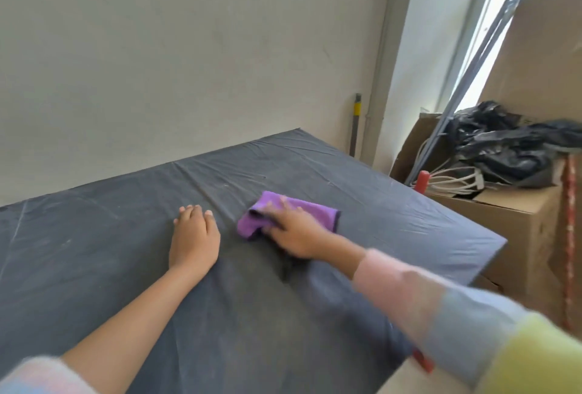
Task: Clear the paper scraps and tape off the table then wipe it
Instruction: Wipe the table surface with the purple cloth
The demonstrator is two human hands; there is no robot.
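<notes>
The clearing part looks done: no paper scraps or tape show on the table [94, 251], which is covered by a dark, wrinkled sheet. The wiping is under way. The purple cloth [318, 209] lies on the sheet towards the far right of the table, partly bunched at its left end. The right hand [296, 233] rests on top of it with fingers stretched forward, pressing down rather than clutching. The hand is blurred, so it cannot be told whether the thumb hooks the bunched fold. The left hand [193, 236] lies flat and relaxed on the sheet just beside the cloth, holding nothing, and seems to pin the cover down.

The main risk is the cover itself. It looks thin and loose, with creases running across it, so a hard stroke could drag it into folds or pull it askew, more so if the left hand lifts. Because the cloth is only pressed, not gripped, it could roll up further or slip out from under the palm on a quick pass. A stroke carried too far right could push dirt off the edge onto the cardboard boxes [516, 223] beside the table. Pale streaks near the left side may be missed if the wiping keeps to the middle.
</notes>
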